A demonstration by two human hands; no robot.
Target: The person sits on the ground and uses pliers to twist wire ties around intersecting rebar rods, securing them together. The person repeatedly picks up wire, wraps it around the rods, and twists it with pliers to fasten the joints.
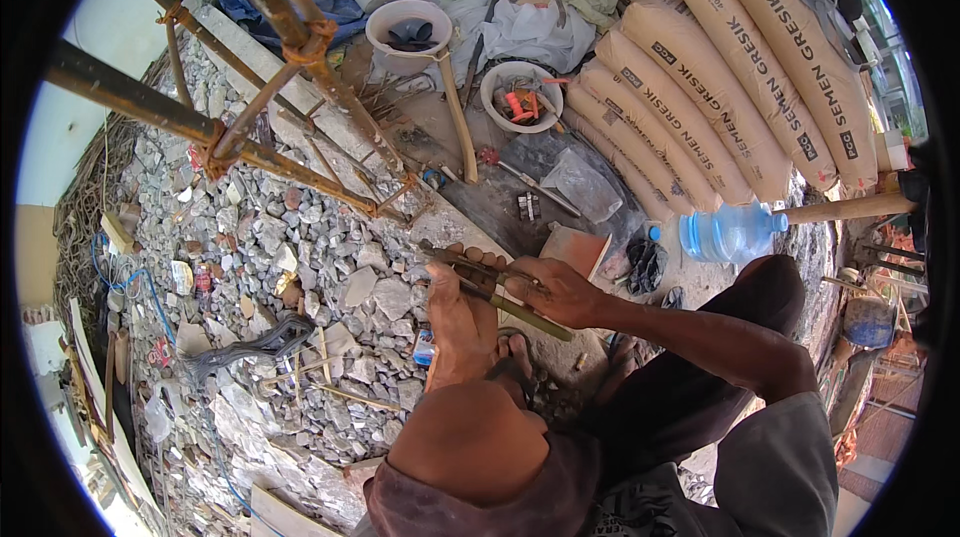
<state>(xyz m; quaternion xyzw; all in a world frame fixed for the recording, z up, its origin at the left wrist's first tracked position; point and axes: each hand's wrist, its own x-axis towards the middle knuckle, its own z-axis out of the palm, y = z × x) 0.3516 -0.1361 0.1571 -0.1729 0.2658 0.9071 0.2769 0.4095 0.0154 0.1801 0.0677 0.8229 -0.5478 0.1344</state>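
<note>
My left hand [461,312] is closed around a metal hand tool, whose olive-green handle [534,318] sticks out to the lower right. My right hand [559,289] grips the tool's upper part from the other side. Its dark metal end [435,248] shows past my left fingers; the exact kind of tool is partly hidden. Both hands are close together above my sandalled feet. Just beyond my right hand lies a flat block with a reddish face [574,248]. Rusty steel bars with tied stirrups [262,154] rise from a concrete ledge at the upper left.
Broken rubble [315,274] covers the left, with a bundle of tie wire [259,346] on it. Cement sacks [697,102] are stacked at the upper right. A blue water jug [724,233], a bucket of tools [495,91] and a wooden handle [456,117] lie ahead.
</note>
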